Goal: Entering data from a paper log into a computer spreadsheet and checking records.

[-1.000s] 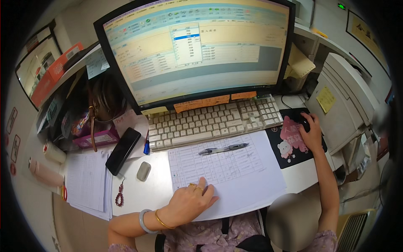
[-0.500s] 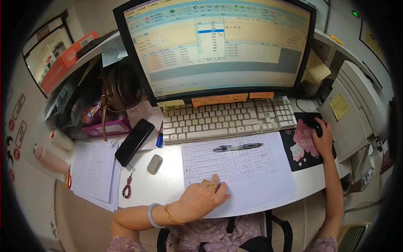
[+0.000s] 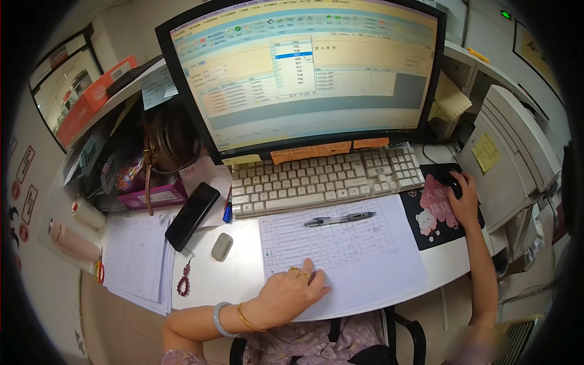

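Note:
My left hand (image 3: 293,291), with rings on its fingers and two bangles at the wrist, rests on a printed table sheet (image 3: 365,261). Its index finger reaches out onto the lower rows, and it holds nothing. A clear-and-grey pen (image 3: 340,219) lies across the top of that sheet. Over at the right, my right hand (image 3: 465,199) is curved over a dark computer mouse (image 3: 452,182), mostly covered by the fingers. Under it lies a black mouse pad (image 3: 435,237) with a pink cartoon print. The beige keyboard (image 3: 316,184) sits beyond the sheet, in front of the lit monitor (image 3: 304,121).
Left of the sheet are a black phone (image 3: 192,216) with a beaded strap (image 3: 184,283), a small grey oval case (image 3: 222,247), a blue-capped pen (image 3: 228,210) and stacked papers (image 3: 134,261). A pink bottle (image 3: 73,242) stands at the left edge, a printer-like machine (image 3: 511,146) at the right.
The whole view has shifted slightly, with the monitor lower and further left in it. Both hands keep their places on the sheet and the mouse; the list on the screen looks the same.

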Tool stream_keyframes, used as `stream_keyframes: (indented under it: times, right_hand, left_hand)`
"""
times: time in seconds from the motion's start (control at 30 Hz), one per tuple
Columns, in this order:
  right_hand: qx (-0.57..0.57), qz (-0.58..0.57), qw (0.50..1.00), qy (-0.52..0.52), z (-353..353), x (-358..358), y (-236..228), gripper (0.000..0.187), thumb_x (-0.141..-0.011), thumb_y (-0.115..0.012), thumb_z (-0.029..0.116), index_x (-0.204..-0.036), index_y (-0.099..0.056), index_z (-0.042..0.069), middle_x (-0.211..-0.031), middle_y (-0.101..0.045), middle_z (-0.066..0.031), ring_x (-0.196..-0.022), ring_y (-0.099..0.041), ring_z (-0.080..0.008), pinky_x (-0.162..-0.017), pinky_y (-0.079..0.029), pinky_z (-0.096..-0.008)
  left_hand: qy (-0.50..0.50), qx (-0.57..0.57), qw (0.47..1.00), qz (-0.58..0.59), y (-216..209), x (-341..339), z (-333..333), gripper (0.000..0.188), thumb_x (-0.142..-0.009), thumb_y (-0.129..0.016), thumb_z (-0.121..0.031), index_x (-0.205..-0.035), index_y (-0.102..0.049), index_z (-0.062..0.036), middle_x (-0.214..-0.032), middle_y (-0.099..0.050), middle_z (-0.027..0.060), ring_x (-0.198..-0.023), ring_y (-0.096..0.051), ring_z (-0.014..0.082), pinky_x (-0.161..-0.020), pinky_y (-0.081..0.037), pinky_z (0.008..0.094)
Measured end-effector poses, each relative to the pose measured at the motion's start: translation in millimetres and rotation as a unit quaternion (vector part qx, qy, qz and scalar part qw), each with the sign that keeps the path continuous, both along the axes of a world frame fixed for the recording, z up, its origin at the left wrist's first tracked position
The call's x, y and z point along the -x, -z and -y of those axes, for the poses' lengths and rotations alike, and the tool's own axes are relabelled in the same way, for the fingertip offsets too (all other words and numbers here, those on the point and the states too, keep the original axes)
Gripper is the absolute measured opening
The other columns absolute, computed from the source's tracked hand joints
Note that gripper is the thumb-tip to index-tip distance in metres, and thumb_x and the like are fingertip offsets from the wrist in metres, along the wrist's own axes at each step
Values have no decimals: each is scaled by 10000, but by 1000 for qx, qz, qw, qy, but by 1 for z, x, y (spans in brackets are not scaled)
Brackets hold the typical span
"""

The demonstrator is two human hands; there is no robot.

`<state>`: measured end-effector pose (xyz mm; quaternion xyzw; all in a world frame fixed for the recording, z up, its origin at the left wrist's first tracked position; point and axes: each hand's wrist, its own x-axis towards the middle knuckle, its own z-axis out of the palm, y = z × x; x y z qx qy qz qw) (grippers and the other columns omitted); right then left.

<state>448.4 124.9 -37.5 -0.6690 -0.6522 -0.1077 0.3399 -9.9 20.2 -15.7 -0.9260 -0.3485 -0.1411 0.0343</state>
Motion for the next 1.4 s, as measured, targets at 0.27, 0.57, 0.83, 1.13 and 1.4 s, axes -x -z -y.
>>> stream_keyframes:
  times: [0.27,0.57,0.83,1.13,1.4]
  right_hand:
    - [-9,7,1000,8,2,-1,0,406,-799,-654,125,-1203,-612,124,-1228,-535,-190,-1104,-566,-389,-942,-468,-413]
    - [-6,4,1000,20,2,2,-2,405,-774,-657,141,-1178,-625,124,-1205,-547,-172,-1082,-582,-370,-925,-480,-412]
    - [-11,11,1000,7,1,-2,0,395,-779,-653,132,-1173,-629,120,-1190,-548,-177,-1082,-577,-370,-930,-476,-417]
    - [-2,2,1000,13,1,0,-1,397,-776,-654,128,-1172,-627,115,-1205,-538,-182,-1089,-576,-377,-938,-475,-420]
    - [4,1,1000,7,2,1,-3,405,-773,-652,118,-1176,-620,102,-1199,-537,-185,-1088,-571,-379,-950,-467,-412]
  left_hand:
    - [-1,-13,1000,-9,-1,-1,-2,321,-853,-692,-344,-917,-629,-36,-1015,-663,249,-567,-637,196,-446,-504,289]
    - [-7,-25,1000,-6,1,0,-2,306,-831,-722,-335,-923,-641,-55,-1023,-662,203,-537,-610,185,-444,-492,289]
    - [-6,-27,1000,-2,0,0,-2,319,-833,-721,-338,-936,-643,-48,-1033,-660,199,-549,-618,191,-445,-494,294]
    - [-8,-23,1000,-4,1,0,-2,321,-834,-724,-348,-935,-639,-54,-1029,-667,204,-553,-622,193,-446,-496,294]
    - [-7,-12,1000,-6,0,0,-3,310,-833,-723,-331,-926,-627,-51,-1031,-648,190,-554,-615,192,-443,-493,299]
